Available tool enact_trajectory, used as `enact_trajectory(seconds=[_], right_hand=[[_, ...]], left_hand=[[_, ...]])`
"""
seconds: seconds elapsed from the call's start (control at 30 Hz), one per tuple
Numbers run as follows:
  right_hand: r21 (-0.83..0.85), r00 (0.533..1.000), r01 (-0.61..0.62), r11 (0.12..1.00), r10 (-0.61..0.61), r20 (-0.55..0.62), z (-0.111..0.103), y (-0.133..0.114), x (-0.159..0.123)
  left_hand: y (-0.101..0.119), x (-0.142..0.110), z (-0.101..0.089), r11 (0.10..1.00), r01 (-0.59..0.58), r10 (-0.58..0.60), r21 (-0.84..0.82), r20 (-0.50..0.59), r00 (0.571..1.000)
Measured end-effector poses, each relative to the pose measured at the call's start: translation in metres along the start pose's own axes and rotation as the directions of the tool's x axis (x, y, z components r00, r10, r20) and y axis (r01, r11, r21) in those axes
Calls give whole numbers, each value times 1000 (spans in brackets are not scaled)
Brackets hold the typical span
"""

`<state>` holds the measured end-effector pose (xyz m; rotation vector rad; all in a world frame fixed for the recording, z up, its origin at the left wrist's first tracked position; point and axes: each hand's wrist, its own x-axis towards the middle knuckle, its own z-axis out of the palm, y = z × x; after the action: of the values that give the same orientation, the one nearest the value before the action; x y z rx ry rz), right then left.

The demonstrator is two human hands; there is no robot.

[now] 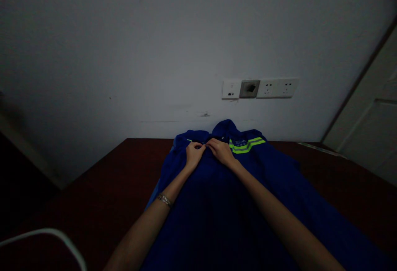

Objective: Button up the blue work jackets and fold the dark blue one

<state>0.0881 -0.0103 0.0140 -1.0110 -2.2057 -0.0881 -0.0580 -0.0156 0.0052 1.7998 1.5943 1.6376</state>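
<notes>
Left hand (pixel 194 154), right hand (pixel 219 148): we pinch the front, nearly meeting.
Blue work jacket (pixel 214 205): we'd best hold both sides level below the collar (pixel 226 128).

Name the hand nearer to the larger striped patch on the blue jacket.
Right. The right hand is just beside the striped patch; the left hand is farther off, on the right hand's other side.

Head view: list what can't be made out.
Head view:
What the left hand and right hand work at: hidden by the hands.
Lower end of the blue garment: cut off by the bottom edge.
Chest lettering: too small and dim.
Ends of the white strip: cut off by left and bottom edges.
</notes>
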Motion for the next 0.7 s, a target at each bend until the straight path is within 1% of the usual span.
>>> enact_trajectory(seconds=[0.1,0.2,0.33,0.4,0.43,0.47,0.5,0.53,0.57,0.6,0.63,0.67,0.7], right_hand=[[-27,1000,10,1000,-11,-4,0,0,0],[-51,1000,20,999,-21,-9,-1,-1,0],[-35,1000,21,999,-22,-16,-1,-1,0],[-22,1000,18,1000,-19,-24,-1,0,0],[-15,999,17,1000,-18,-27,-1,1,0],[-11,999,18,1000,-18,-30,-1,1,0],[-8,999,19,1000,-19,-32,-1,2,0],[-7,999,20,1000,-20,-33,0,2,0],[-8,999,22,1000,-22,-33,0,2,0],[-11,999,24,1000,-24,-32,0,2,0],[-14,999,27,1000,-27,-31,1,2,1],[-18,999,33,999,-33,-29,1,2,1],[-21,999,41,999,-41,-26,1,2,1]], left_hand=[[-2,2,1,999,38,-38,-7,32,999],[-3,3,2,996,86,-85,-10,40,996],[-5,5,0,987,162,-161,-13,68,985],[-3,5,-4,986,166,-166,12,97,981],[-1,5,-7,990,130,-134,44,93,987],[1,4,-10,994,64,-71,90,75,995],[5,4,-13,989,-29,21,146,52,998],[8,3,-16,969,-139,133,204,40,990],[11,3,-19,935,-250,244,253,53,968],[13,3,-21,893,-347,335,288,90,938],[14,3,-23,853,-423,396,305,146,906],[14,3,-24,824,-474,427,312,209,880],[12,4,-24,805,-503,433,315,270,860]])
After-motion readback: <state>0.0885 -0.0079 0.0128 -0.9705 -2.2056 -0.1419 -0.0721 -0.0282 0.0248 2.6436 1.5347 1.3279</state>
